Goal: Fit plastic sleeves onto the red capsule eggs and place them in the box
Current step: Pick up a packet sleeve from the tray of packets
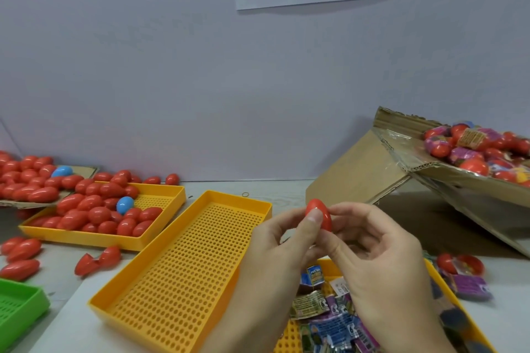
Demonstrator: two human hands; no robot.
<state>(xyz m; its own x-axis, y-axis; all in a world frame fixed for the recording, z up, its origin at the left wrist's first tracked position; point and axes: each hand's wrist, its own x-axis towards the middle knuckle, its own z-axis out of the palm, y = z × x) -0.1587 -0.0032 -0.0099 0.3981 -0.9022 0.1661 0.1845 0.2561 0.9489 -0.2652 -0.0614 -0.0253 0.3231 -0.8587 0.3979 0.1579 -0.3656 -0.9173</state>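
A bare red capsule egg (322, 216) is held up between both hands over the table. My left hand (282, 241) pinches it with thumb on its front. My right hand (375, 249) grips its right side with curled fingers. Beneath my hands a yellow tray (430, 269) holds a heap of printed plastic sleeves (324, 315). At the right, a tilted cardboard box (398, 157) contains several sleeved red eggs (473, 149). Many bare red eggs (94, 212) fill a yellow tray (160, 235) at the left.
An empty perforated yellow tray (186, 261) lies in the middle. More red eggs sit on cardboard (25, 178) at far left, with two blue eggs (124, 205) among them. Loose eggs and an opened egg (97, 261) lie on the table. A green tray (17, 306) is at the bottom left.
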